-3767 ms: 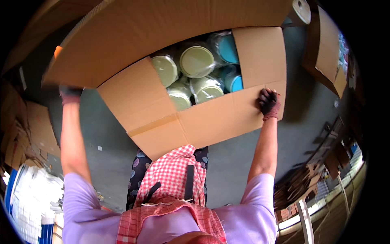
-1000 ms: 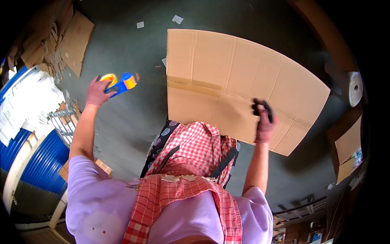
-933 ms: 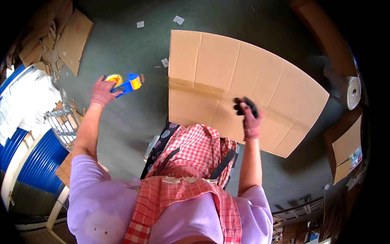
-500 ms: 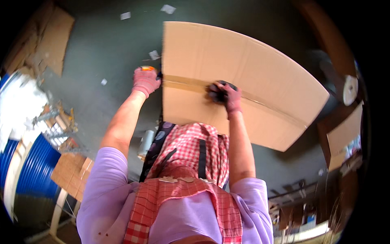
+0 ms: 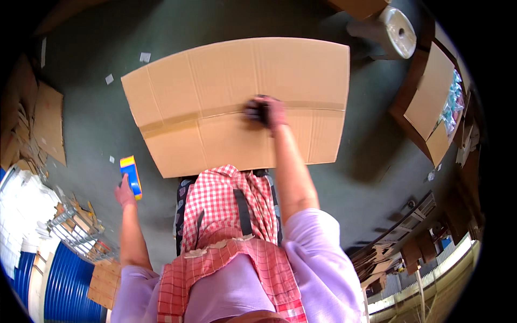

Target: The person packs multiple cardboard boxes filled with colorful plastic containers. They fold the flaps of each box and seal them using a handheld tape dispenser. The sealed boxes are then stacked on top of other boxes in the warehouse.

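In front of me lies a large flattened cardboard box (image 5: 226, 75), with a strip of brown tape (image 5: 180, 120) along the seam across it. My right hand (image 5: 267, 112), in a pink glove with a dark palm, is on or just over the strip near the sheet's middle; motion smears its fingers. Off the sheet's left side, my left hand (image 5: 125, 192) grips a blue and yellow roll (image 5: 131, 176) that looks like a roll of tape. The sheet's near edge meets my checked apron (image 5: 215, 188).
A large white wrapped roll (image 5: 399, 33) stands at the far right. Nearer on that side is an open carton (image 5: 428, 102) with plastic-wrapped contents. Cardboard pieces (image 5: 48, 124), a wire cart (image 5: 75, 231) and blue coiled tubing (image 5: 72, 282) are at left. Paper scraps dot the floor.
My view has turned right, so the sheet now spans the middle. My left hand has moved from beside the sheet's left edge outward and nearer me with the roll. The right hand stays by the seam.
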